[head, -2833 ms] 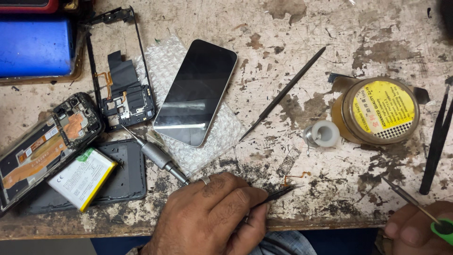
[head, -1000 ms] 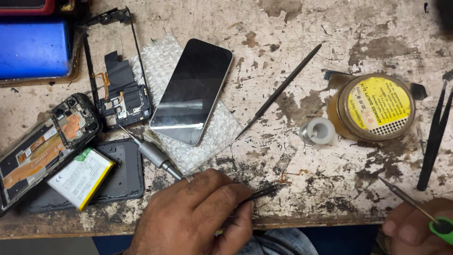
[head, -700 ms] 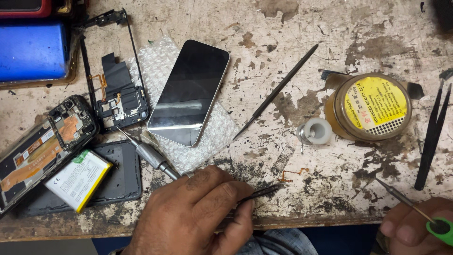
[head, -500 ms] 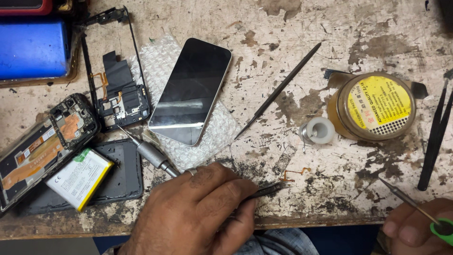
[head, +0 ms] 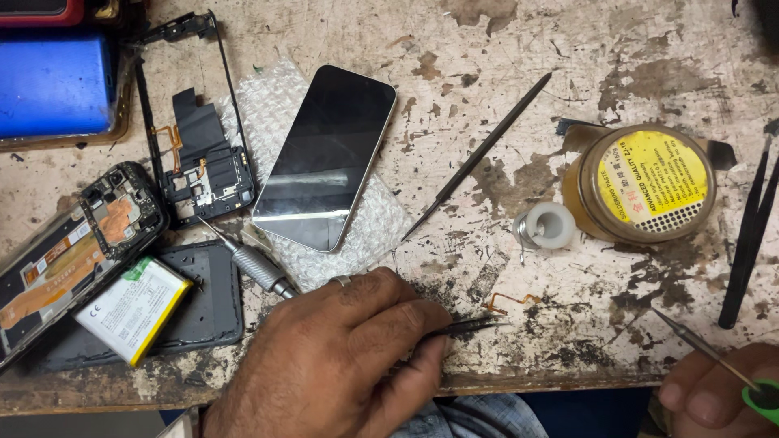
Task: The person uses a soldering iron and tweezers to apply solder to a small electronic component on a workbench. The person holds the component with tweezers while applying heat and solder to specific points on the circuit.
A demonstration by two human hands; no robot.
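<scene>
My left hand (head: 341,365) rests at the bench's front edge and pinches black tweezers (head: 466,326), their tips lying beside a small orange flex piece (head: 513,302). My right hand (head: 714,393) is at the bottom right corner, holding a thin probe tool with a green handle (head: 706,353), its metal tip pointing up-left over the bench. A smartphone (head: 324,158) lies face up on bubble wrap (head: 369,235) above my left hand. A metal screwdriver (head: 251,264) lies just left of my left hand.
An opened phone body (head: 73,251), a loose battery (head: 134,308) on a dark back cover (head: 207,304), and a phone frame (head: 195,162) lie at left. A black spudger (head: 479,154), solder spool (head: 545,227), yellow-lidded flux tin (head: 645,182), black tweezers (head: 751,235) and blue box (head: 53,85) surround.
My left hand has shifted slightly with the tweezers, their tips staying near the orange flex piece. My right hand stays at the corner with the probe; the view moved slightly.
</scene>
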